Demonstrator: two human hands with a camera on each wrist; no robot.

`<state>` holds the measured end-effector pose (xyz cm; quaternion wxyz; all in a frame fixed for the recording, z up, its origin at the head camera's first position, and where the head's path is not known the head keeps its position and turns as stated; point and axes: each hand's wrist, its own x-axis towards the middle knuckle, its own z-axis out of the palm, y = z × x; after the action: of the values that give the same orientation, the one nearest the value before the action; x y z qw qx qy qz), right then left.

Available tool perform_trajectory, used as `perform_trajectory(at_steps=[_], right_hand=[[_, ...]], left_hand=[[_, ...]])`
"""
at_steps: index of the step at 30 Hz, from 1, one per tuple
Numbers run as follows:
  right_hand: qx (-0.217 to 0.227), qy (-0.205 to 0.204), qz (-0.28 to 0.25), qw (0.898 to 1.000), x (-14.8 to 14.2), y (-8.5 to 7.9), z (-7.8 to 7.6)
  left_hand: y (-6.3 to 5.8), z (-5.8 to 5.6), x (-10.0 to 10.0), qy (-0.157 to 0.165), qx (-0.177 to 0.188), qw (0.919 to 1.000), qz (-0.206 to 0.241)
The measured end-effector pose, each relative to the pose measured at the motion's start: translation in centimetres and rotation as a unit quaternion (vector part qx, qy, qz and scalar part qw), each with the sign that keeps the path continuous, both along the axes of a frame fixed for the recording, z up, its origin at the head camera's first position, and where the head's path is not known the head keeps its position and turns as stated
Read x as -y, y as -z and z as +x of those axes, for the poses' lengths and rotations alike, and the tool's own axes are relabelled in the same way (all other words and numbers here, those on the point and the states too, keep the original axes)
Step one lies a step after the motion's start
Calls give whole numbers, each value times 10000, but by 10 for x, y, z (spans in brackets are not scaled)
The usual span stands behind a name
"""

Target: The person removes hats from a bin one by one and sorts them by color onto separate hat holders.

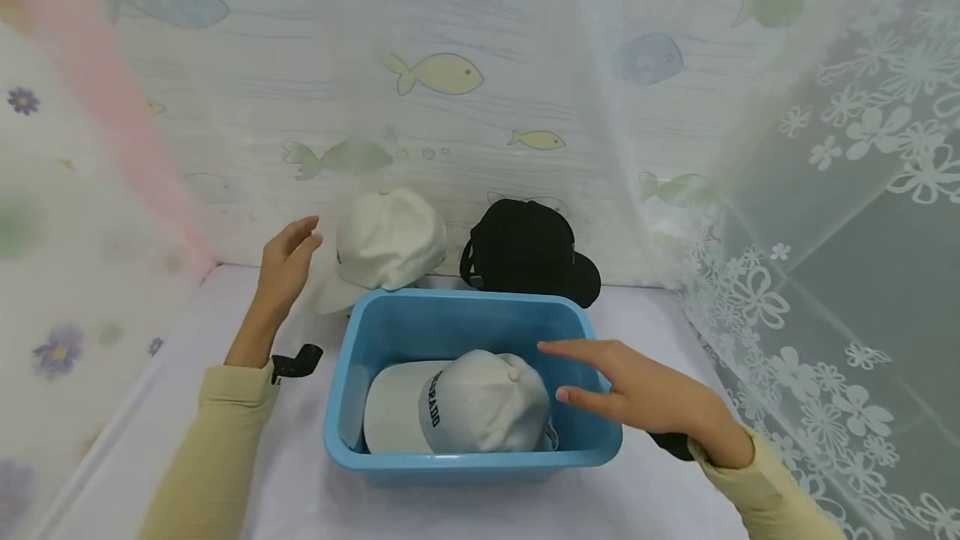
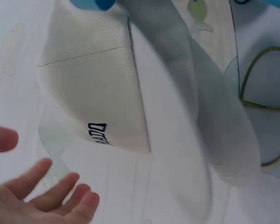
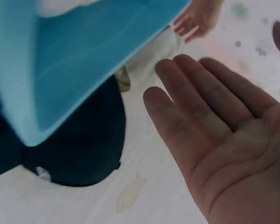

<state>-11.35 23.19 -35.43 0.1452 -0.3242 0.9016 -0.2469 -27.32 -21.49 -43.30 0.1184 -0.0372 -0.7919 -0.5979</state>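
Observation:
A blue plastic bin (image 1: 457, 463) holds a pale cap (image 1: 487, 407) with dark lettering, its brim to the left. Behind the bin stand an off-white cap (image 1: 390, 240) on the left and a black cap (image 1: 525, 248) on the right. My left hand (image 1: 283, 269) is raised just left of the off-white cap, apart from it, fingers loosely bent; the left wrist view also shows it beside a lettered off-white cap (image 2: 93, 84). Over the bin's right rim hovers my right hand (image 1: 645, 386), fingers extended and holding nothing. Its palm (image 3: 242, 172) faces the right wrist camera.
A white cloth covers the table (image 1: 645, 507). Sheer curtain with fish prints (image 1: 442, 73) hangs behind the caps, and flower-patterned netting (image 1: 757, 298) closes the right side. A black device (image 1: 296, 362) is strapped to the left wrist.

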Motion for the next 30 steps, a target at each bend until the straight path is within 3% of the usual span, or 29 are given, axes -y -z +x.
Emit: perform_trajectory(at_steps=[3,6,9,12,15,18,22,24,25,27,29,30], right_hand=[[-182,-187,-310,9992,17,-13,-26],[-235,-266,-766,9964,39,-19,-55],[-90,-196,-1145,9932,63,-19,-85],[133,78,-1374,9904,87,-15,-113],[418,563,-1404,9876,106,-8,-138],[759,1105,-1370,9815,118,1,-156],[1278,1495,-1390,9706,129,15,-174],[1597,1561,-1583,9618,134,20,-182],[1777,1595,-1748,9552,136,23,-185],[2090,1687,-2073,9407,140,26,-191],[2327,1835,-2399,9245,144,27,-196],[2430,1931,-2567,9153,146,28,-198]], left_hand=[[12,12,4,-685,278,9966,364],[27,18,9,-1230,621,9864,896],[41,21,14,-1589,980,9713,1471],[50,21,15,-1699,1403,9507,2181],[53,20,14,-1439,1870,9254,2965],[55,21,13,-1036,2286,8920,3759],[59,23,19,-502,2645,8333,4828],[62,23,22,-243,2734,8110,5166],[63,22,22,-130,2780,8026,5276],[66,20,22,82,2810,7969,5347],[68,17,20,261,2827,7947,5366],[69,16,19,357,2819,7976,5321]])
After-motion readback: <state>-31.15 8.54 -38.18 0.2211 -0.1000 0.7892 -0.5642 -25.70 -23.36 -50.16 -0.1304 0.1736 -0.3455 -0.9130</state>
